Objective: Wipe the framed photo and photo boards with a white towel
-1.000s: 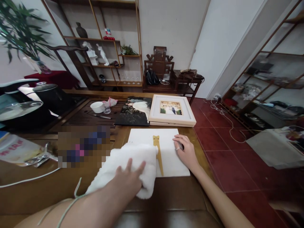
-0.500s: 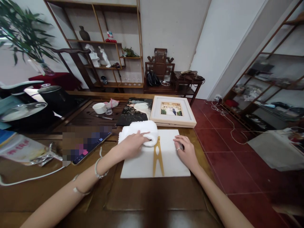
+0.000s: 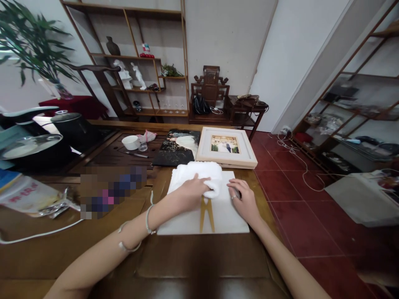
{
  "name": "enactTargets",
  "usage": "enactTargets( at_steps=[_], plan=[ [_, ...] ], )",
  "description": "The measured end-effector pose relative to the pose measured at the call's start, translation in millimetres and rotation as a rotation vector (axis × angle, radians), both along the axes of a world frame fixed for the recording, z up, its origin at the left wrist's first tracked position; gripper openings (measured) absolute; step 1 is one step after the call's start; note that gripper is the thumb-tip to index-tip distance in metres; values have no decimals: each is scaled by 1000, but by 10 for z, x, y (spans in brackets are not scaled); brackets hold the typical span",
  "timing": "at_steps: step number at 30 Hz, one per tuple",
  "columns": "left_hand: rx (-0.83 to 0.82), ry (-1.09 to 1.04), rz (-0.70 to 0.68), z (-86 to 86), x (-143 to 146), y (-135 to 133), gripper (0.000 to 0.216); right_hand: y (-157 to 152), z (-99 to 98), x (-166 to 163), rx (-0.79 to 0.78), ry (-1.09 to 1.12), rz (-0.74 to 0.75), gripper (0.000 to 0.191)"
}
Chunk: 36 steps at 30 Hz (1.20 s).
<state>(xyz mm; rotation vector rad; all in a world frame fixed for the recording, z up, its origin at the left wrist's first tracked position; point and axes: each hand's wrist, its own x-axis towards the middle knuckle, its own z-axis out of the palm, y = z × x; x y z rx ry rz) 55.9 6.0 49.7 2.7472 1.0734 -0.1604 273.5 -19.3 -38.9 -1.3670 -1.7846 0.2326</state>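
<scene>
My left hand (image 3: 192,194) is closed on a bunched white towel (image 3: 196,169), pressing it onto a flat white board (image 3: 183,222). Its index finger points forward along the towel's folded edge. On the board lies a gold, A-shaped piece (image 3: 206,216); the towel and my fingers hide its top. At the board's right edge rests my right hand (image 3: 246,201), fingertips and thumb apart and touching the surface. A small grey patch shows between that thumb and the fingers; I cannot tell what it is.
A framed picture (image 3: 229,164) and a dark printed panel (image 3: 173,155) lie behind the board. To the left are a white cup (image 3: 131,142), a pixelated area, a plastic bag (image 3: 28,195), a white cable and a dark pot (image 3: 73,128). Red floor tiles (image 3: 289,191) lie beyond the table's right edge.
My left hand has slid right with the towel, which now covers the upper part of the gold piece. My right hand stays at the board's edge.
</scene>
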Motion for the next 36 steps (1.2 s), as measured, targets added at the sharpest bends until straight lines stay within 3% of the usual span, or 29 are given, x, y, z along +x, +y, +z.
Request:
enactTargets(
  at_steps=[5,9,13,16,18,20,23,26,31,33,36],
  plan=[
    [-58,106,105,171,-252,79,42,-6,5,-13,-11,20,9,17],
    [-48,139,93,187,-125,-22,56,-9,1,-15,-17,19,6,17],
    [73,239,116,-24,116,-454,49,-14,5,-10,-24,13,0,17],
    [194,156,-38,-275,170,-884,31,-13,11,-7,-26,8,4,18],
    [184,126,-90,-387,151,-1100,24,-11,13,-6,-32,5,7,17],
    [137,107,-122,-391,120,-1180,22,-9,14,-5,-37,2,7,17],
    [31,118,-145,-227,92,-1011,31,-10,10,-5,-34,-2,8,18],
    [-17,122,-99,-98,103,-626,51,-9,3,-5,-25,-8,4,18],
    [143,-64,69,-314,158,-146,57,-10,0,-1,-12,-23,13,18],
    [192,-91,77,-407,187,-115,50,-13,7,-2,-16,-27,9,18],
    [234,-79,70,-418,239,-208,36,-14,19,-7,-25,-31,2,18]
  ],
)
